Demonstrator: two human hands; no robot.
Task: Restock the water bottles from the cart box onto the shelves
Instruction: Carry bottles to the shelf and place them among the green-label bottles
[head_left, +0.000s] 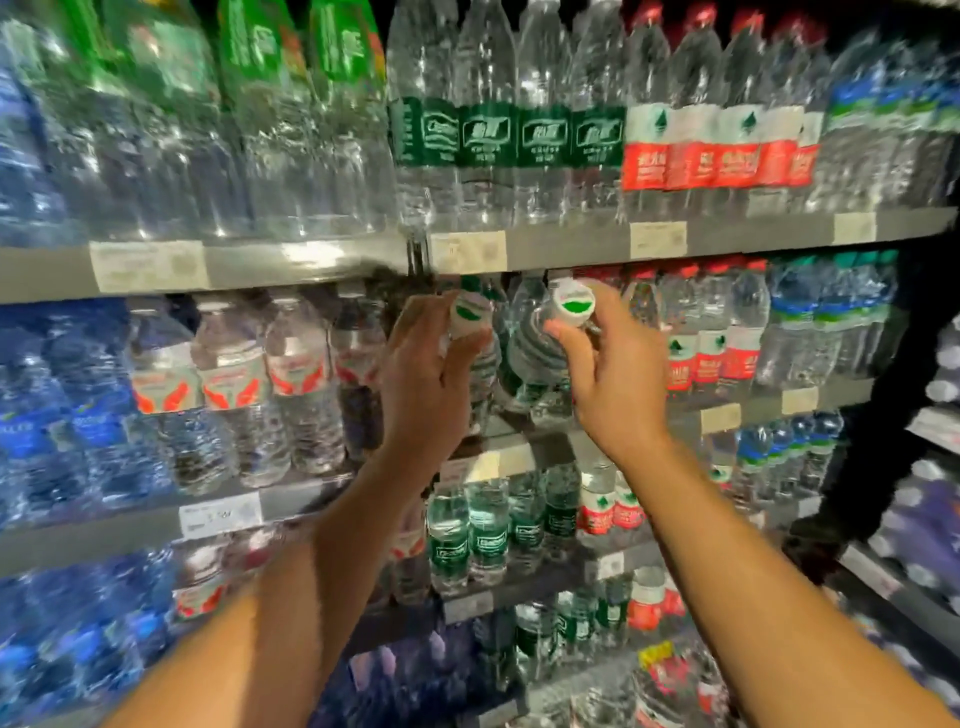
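Both my arms reach up to the second shelf (519, 457). My left hand (426, 374) grips a clear water bottle (470, 312) near its white cap with a green mark. My right hand (608, 374) pinches a second clear bottle (535, 343) by its white and green cap (573, 303). Both bottles tilt back into a gap in the row, between the orange-labelled bottles (234, 384) on the left and the red-labelled bottles (711, 353) on the right. The cart box is out of view.
The top shelf edge (571, 244) with price tags runs just above the two caps. Green-labelled bottles (519, 135) stand on it. Lower shelves hold small green-labelled bottles (467, 540) and blue-labelled ones (78, 441). Packs lie at the far right (930, 519).
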